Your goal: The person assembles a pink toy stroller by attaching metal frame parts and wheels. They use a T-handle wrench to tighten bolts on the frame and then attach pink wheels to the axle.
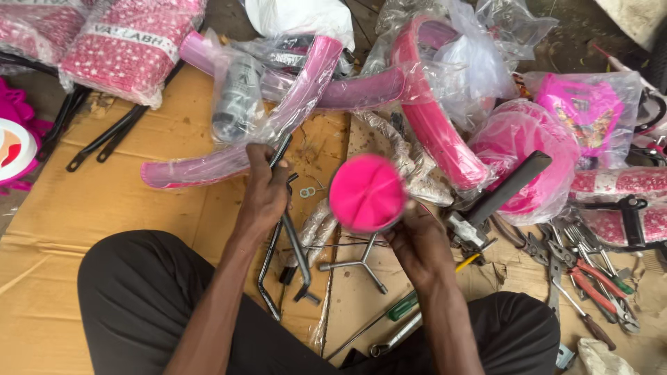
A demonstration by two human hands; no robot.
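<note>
My left hand (262,194) grips a thin dark metal rod (295,243) that runs down to a bent end above the cardboard. Close to the camera, my right hand (417,243) holds up a bright pink round padded part (367,192). Between my hands a grey cross-shaped wrench (358,264) lies on the cardboard. A bent grey metal stay (267,271) rests under the left hand. Two small washers (306,191) sit just right of my left hand.
Pink plastic-wrapped bicycle mudguards (431,118), a frame tube (347,94) and star-patterned pink bundles (128,42) lie across the far side of the cardboard sheet (83,208). Pliers and screwdrivers (590,271) are heaped at the right. A green-handled screwdriver (401,305) lies near my right knee.
</note>
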